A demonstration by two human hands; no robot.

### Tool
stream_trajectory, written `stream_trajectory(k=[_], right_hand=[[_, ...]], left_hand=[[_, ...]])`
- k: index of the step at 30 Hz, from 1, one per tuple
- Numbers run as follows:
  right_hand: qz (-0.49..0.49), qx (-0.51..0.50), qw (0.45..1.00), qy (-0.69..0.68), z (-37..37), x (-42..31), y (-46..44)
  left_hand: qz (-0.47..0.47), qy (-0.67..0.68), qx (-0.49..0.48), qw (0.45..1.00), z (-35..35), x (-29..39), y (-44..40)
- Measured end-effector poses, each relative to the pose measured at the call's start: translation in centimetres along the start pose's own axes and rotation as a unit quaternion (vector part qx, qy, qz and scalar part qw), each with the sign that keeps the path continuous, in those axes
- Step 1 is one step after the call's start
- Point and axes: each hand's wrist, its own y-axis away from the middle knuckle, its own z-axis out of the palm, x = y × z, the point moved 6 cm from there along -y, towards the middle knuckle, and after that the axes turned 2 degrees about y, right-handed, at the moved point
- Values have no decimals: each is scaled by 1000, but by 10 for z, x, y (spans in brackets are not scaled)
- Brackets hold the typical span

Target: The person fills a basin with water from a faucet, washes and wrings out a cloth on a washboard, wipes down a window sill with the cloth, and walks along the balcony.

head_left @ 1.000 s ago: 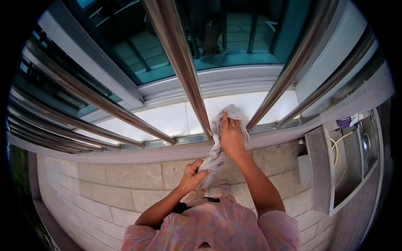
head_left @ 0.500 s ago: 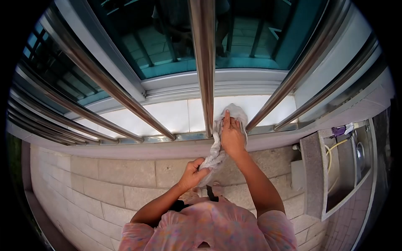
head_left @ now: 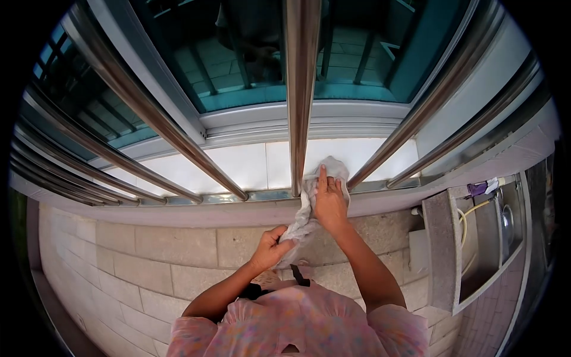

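A damp-looking whitish cloth [head_left: 305, 205] runs twisted from the window sill down toward my body. Its lower end is gripped in my left hand [head_left: 272, 249], in front of the ledge. My right hand [head_left: 331, 199] lies on the cloth's spread upper part, index finger stretched forward and fingers apart, pressing it against the sill's front edge between two metal bars. White tiles [head_left: 238, 166] cover the sill behind the cloth. A metal bar [head_left: 302, 101] stands just left of my right hand.
More metal bars [head_left: 154, 119] slant up on both sides. Behind them is a tinted window [head_left: 238, 71] in a pale frame. A stone sink unit [head_left: 441, 250] with a yellow hose [head_left: 466, 223] stands at the right. Paving [head_left: 175, 247] lies below.
My right hand and the cloth's upper end have drawn back slightly toward me. The view has shifted, so the middle bar appears farther right. My left hand still grips the cloth.
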Motion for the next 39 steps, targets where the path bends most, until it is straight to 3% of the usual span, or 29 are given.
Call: stream_trajectory(k=[3, 9, 12, 15, 18, 22, 25, 28, 29, 30, 31, 33, 34, 36, 37, 39], right_hand=[[-11, 30, 999, -13, -5, -6, 12], [26, -7, 1000, -7, -1, -2, -45], [23, 8, 1000, -2, -4, -6, -18], [18, -46, 999, -21, 0, -11, 10], [55, -83, 994, -49, -9, -2, -28], [17, -37, 999, 19, 0, -3, -58], [-42, 8, 997, -72, -9, -5, -22], [-75, 69, 981, -166, -15, -7, 39], [57, 24, 953, -296, -10, 6, 56], [189, -24, 890, -414, 0, 14, 78], [188, -24, 889, -417, 12, 17, 96], [288, 62, 783, -547, 50, 43, 130], [286, 61, 783, -549, 53, 43, 139], [449, 11, 599, -663, 78, 45, 166], [447, 6, 601, -663, 82, 46, 172], [459, -135, 574, -665, 95, 34, 182]], left_hand=[[-39, 24, -10, 999, -4, -27, 8], [-14, 17, 32, 999, 1, -8, -5], [7, 34, 15, 999, 2, -2, -1], [-33, 7, -9, 999, -7, -26, 5], [-49, 13, 4, 999, -4, -31, 2], [-26, 20, 16, 999, 5, -7, -10], [2, -19, 4, 1000, 4, -4, -7], [-36, -46, 2, 998, -5, -11, 9], [-47, -61, 18, 997, -11, -14, 15], [-61, -77, 33, 995, -16, -17, 22], [-72, -66, 52, 994, -19, -13, 29], [-73, -84, 59, 992, -29, -17, 42], [-77, -100, 65, 990, -33, -20, 50], [-62, -100, 86, 989, -39, -22, 65], [-72, -84, 119, 987, -44, -26, 74], [-78, -79, 173, 979, -50, -24, 92]])
